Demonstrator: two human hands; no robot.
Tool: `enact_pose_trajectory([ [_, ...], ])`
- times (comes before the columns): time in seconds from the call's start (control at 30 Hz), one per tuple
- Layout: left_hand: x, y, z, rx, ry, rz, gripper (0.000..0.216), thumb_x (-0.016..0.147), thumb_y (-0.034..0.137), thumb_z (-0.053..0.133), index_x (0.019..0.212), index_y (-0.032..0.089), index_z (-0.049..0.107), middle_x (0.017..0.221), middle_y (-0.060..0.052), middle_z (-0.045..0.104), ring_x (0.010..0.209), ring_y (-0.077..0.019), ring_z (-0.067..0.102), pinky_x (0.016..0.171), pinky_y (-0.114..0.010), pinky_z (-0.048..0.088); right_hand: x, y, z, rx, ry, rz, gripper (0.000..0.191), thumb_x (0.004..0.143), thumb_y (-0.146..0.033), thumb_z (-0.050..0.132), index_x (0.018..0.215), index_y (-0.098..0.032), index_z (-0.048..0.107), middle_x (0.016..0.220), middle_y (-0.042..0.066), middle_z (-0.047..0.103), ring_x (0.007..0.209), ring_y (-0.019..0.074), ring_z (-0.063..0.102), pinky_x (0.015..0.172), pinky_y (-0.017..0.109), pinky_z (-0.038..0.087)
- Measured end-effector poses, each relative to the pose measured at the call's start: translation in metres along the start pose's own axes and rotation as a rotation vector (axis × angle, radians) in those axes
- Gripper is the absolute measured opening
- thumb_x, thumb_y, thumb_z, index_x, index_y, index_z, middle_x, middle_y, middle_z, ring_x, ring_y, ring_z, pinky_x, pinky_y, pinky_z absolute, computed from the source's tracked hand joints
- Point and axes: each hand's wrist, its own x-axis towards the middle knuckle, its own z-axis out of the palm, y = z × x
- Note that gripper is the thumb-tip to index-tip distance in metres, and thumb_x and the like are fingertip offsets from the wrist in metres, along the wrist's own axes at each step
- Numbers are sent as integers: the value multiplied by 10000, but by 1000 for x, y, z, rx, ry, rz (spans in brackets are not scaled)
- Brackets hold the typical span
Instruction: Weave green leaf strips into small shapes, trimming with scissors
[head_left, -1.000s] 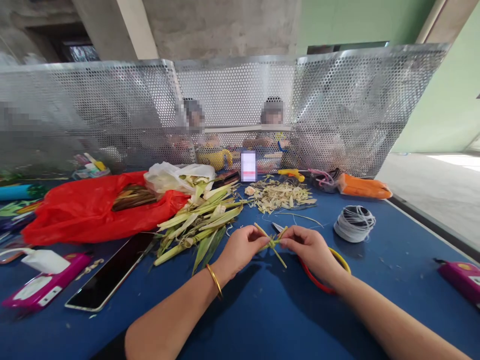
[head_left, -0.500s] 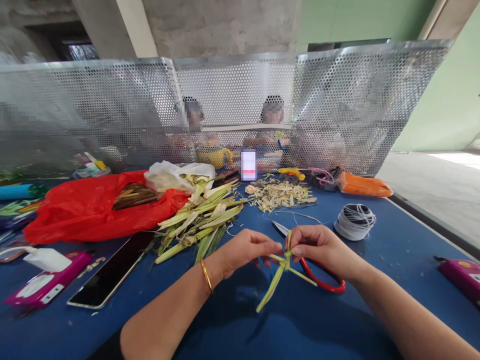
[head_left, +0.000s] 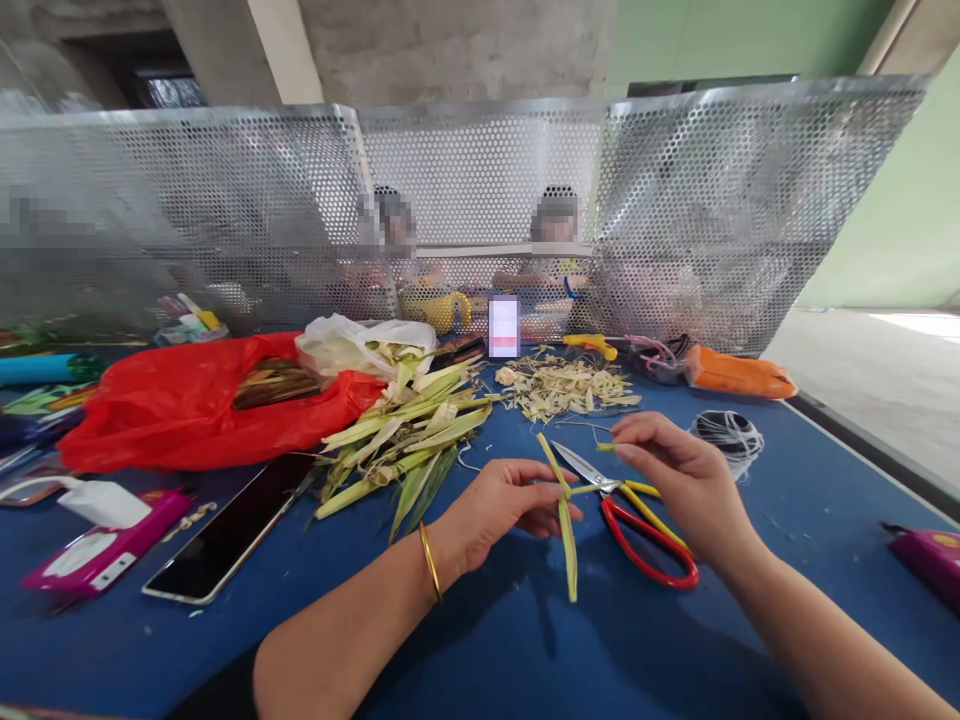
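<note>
My left hand (head_left: 502, 505) pinches a small knot of green-yellow palm leaf strips (head_left: 564, 515) above the blue table (head_left: 487, 640); one strip points up, another hangs down. My right hand (head_left: 675, 475) has its fingers pinched on the tip of a strip that runs out to the right of the knot. Red-and-yellow handled scissors (head_left: 637, 525) lie on the table just below my right hand, blades pointing away from me.
A pile of palm leaves (head_left: 405, 430) and a red plastic bag (head_left: 187, 410) lie to the left, with a phone (head_left: 225, 540) and a pink case (head_left: 97, 555). Leaf scraps (head_left: 570, 385), a thread coil (head_left: 727, 435) and an orange object (head_left: 739, 372) lie beyond. People sit behind a perforated metal screen (head_left: 480, 200).
My right hand has drawn away to the upper right, pulling a strip out of the knot. The knot has turned in my left hand, and the scissors show fully.
</note>
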Motion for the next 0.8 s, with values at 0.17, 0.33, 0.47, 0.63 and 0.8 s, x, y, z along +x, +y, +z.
enact_pose_trajectory([
  [0.17, 4, -1, 4, -69, 62, 68, 303, 778, 290, 663, 1061, 183, 679, 892, -71, 737, 706, -128, 681, 635, -207, 476, -11, -2, 10, -230, -86, -96, 94, 839, -277, 617, 776, -235, 672, 989, 50, 593, 966, 206, 568, 857, 331, 430],
  [0.33, 5, -3, 10, -52, 88, 115, 284, 783, 275, 651, 1042, 163, 686, 847, -64, 729, 718, -138, 681, 643, -213, 480, -18, 3, 23, -311, -148, -16, 131, 853, -275, 575, 767, -232, 663, 1164, 70, 552, 1094, 243, 529, 927, 396, 403],
  [0.47, 2, -2, 14, -45, 63, 122, 270, 774, 268, 647, 1018, 159, 688, 821, -60, 722, 705, -144, 674, 660, -236, 485, -17, 5, 24, -252, -125, 60, 142, 835, -304, 592, 734, -225, 652, 1173, 81, 564, 1116, 257, 522, 959, 427, 378],
  [0.63, 2, -3, 14, -7, 46, 145, 286, 790, 262, 621, 1052, 160, 672, 816, -59, 723, 730, -163, 678, 689, -265, 487, -15, 6, 23, -121, -111, 213, 159, 782, -320, 643, 659, -219, 630, 1161, 81, 611, 1119, 261, 540, 949, 412, 383],
  [0.8, 0, 1, 16, 12, 33, 126, 294, 805, 234, 582, 1071, 145, 670, 817, -67, 726, 728, -160, 679, 677, -253, 478, -15, 8, 21, -94, -105, 257, 151, 756, -304, 656, 639, -212, 632, 1160, 81, 622, 1110, 264, 551, 955, 411, 362],
])
